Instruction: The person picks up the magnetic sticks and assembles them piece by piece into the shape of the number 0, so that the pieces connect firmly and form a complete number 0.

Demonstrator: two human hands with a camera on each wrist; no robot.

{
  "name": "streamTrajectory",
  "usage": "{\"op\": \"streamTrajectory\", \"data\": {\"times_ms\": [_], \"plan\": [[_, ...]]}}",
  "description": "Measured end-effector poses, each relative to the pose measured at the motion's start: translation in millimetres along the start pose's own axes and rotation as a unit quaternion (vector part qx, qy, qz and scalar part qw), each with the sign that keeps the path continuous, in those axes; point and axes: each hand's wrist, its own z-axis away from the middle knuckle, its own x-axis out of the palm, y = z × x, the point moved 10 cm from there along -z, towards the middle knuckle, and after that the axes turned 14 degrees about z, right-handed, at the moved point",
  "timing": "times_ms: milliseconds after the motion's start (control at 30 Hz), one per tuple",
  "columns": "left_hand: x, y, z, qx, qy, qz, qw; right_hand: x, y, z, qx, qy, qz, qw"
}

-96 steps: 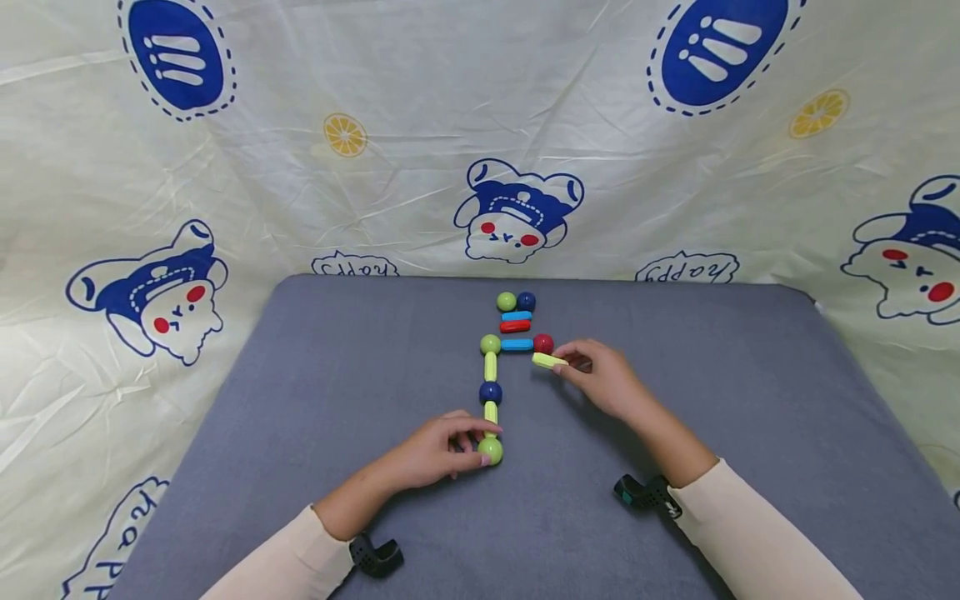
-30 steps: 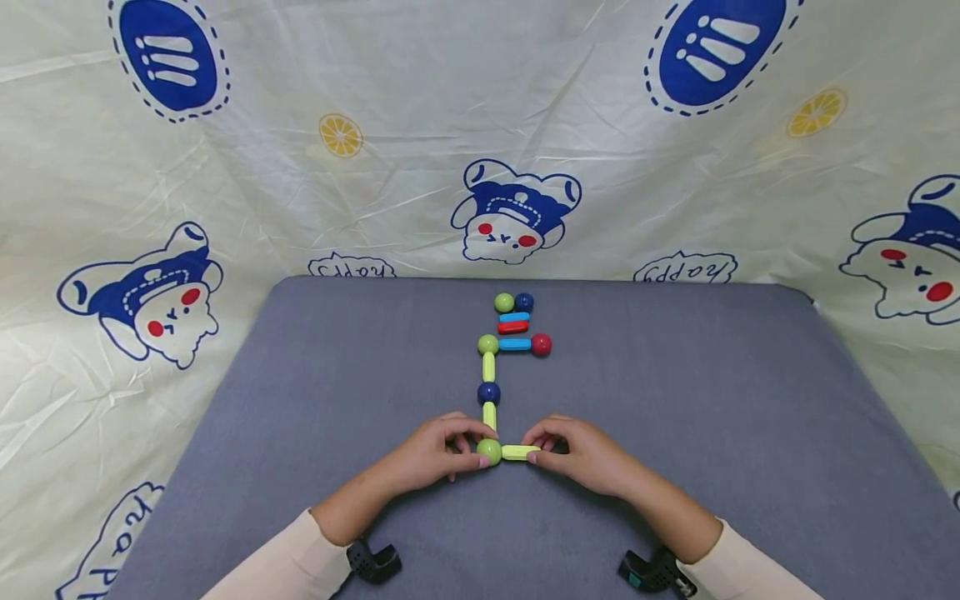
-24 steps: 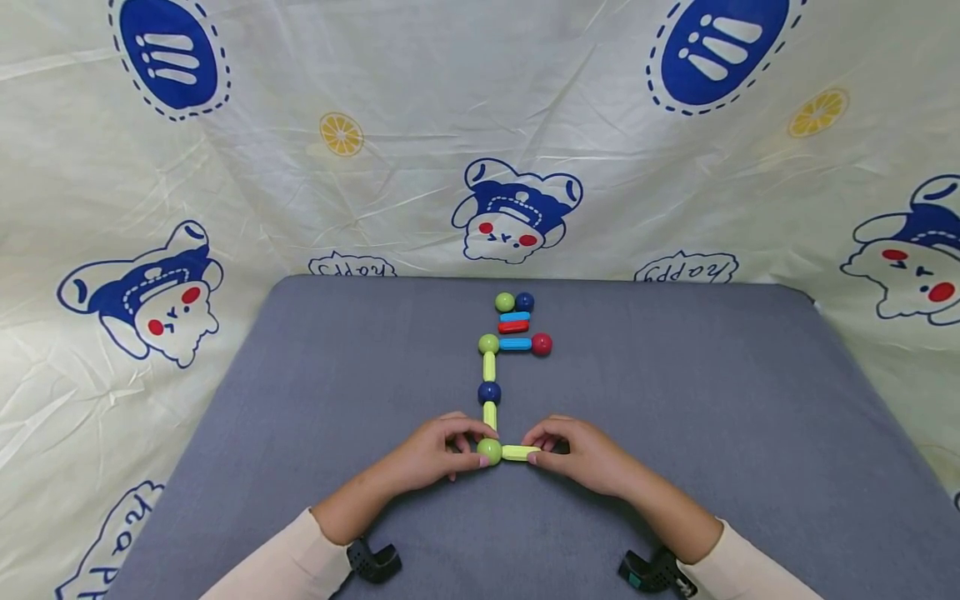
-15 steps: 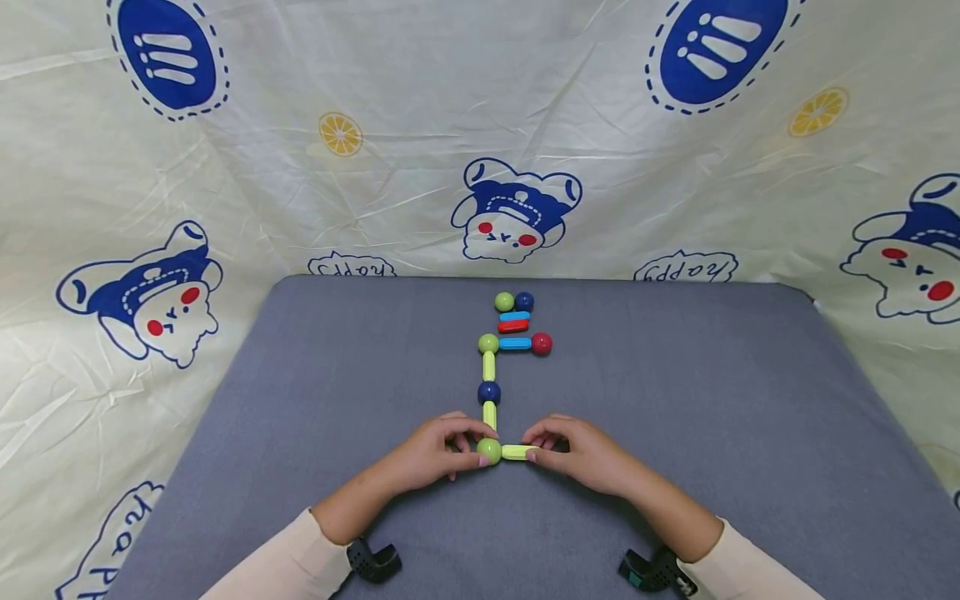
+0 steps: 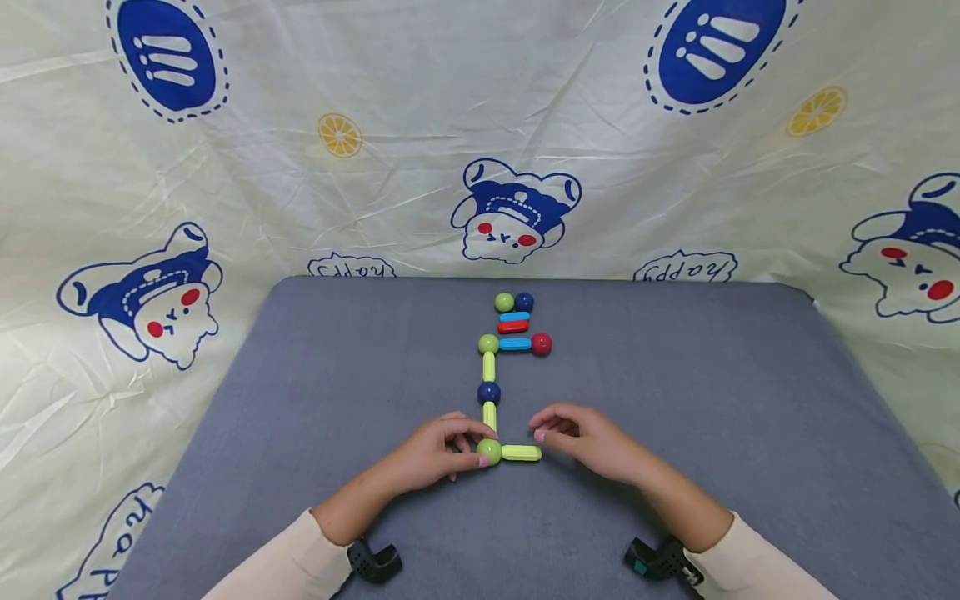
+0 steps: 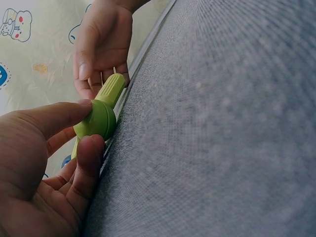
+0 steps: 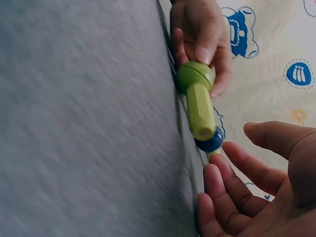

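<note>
My left hand (image 5: 441, 447) pinches the green ball (image 5: 490, 452) at the near corner of a chain of balls and rods; the left wrist view shows thumb and finger on either side of the ball (image 6: 97, 121). From that ball a yellow-green rod (image 5: 521, 452) points right, its far end free. Just above and right of that end hovers my right hand (image 5: 585, 435), fingers loosely bent and holding nothing. Away from me the chain runs through a yellow-green rod (image 5: 490, 417), dark blue ball (image 5: 489, 392), another rod (image 5: 489, 367) and green ball (image 5: 488, 343).
A light blue rod (image 5: 515, 343) and red ball (image 5: 542, 343) extend right from the far corner. Behind them lie a red rod (image 5: 513, 327), a blue rod (image 5: 514, 317), a loose green ball (image 5: 504, 302) and dark blue ball (image 5: 524, 302). A printed curtain (image 5: 420, 200) hangs behind the grey table.
My right hand brought the yellow-green rod from near the red ball to the near green ball, then let go and lifted slightly away. The left hand stays on the ball.
</note>
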Motion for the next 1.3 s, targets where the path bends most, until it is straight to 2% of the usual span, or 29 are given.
{"op": "streamTrajectory", "data": {"times_ms": [367,633,767,1000,1300], "plan": [[-0.3,-1.5,0.8,-0.009,-0.001,0.001,1.0000,-38,13,-15,0.034,0.080,-0.007,0.996],[0.5,-0.3,2.0,-0.008,-0.006,0.004,0.9999,-64,16,-38,0.033,0.138,-0.031,0.989],[0.6,0.4,2.1,-0.009,-0.007,0.005,0.9999,-73,20,-48,0.043,0.156,-0.030,0.986],[0.3,0.0,2.2,-0.011,-0.009,0.008,0.9999,-85,23,-65,0.047,0.188,0.002,0.981],[0.5,-0.1,1.3,-0.003,-0.009,0.002,1.0000,-95,33,-94,0.054,0.202,-0.018,0.978]]}}
